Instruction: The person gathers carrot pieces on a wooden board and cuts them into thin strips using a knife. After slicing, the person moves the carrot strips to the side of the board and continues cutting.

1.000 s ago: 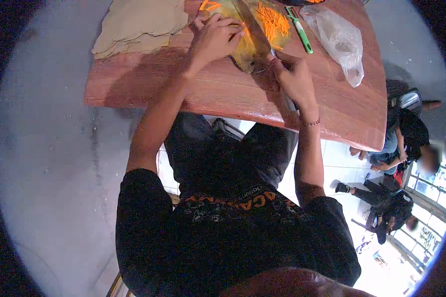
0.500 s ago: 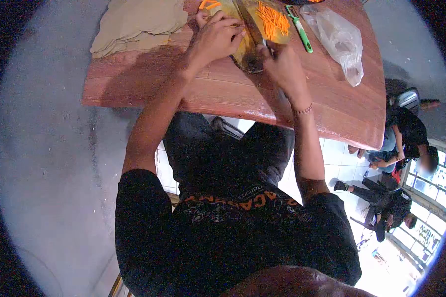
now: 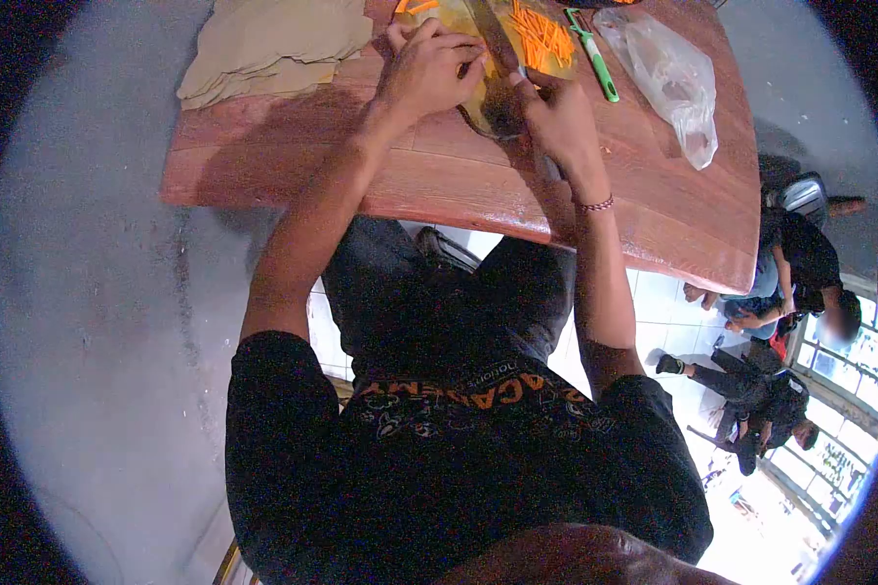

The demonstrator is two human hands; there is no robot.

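My right hand point(image 3: 563, 122) is wrapped round the handle of a knife point(image 3: 498, 41), whose blade points away over the cutting board point(image 3: 498, 122). My left hand point(image 3: 434, 66) is closed with bent fingers on the board, just left of the blade. A bit of orange carrot point(image 3: 462, 70) shows at its fingertips; most of that piece is hidden. Thin carrot strips point(image 3: 543, 41) lie in a pile on the board, right of the knife. Beyond my left hand are a few wider carrot slices point(image 3: 417, 6), cut off by the frame's top edge.
A green-handled peeler point(image 3: 598, 63) and a crumpled clear plastic bag point(image 3: 668, 83) lie on the wooden table point(image 3: 439, 180), right of the board. Brown paper-like sheets point(image 3: 273, 49) are stacked at left. Several people point(image 3: 800, 253) sit farther off at right.
My right hand and the knife have shifted slightly to the right. My left hand stays almost in place, its fingers still bent.
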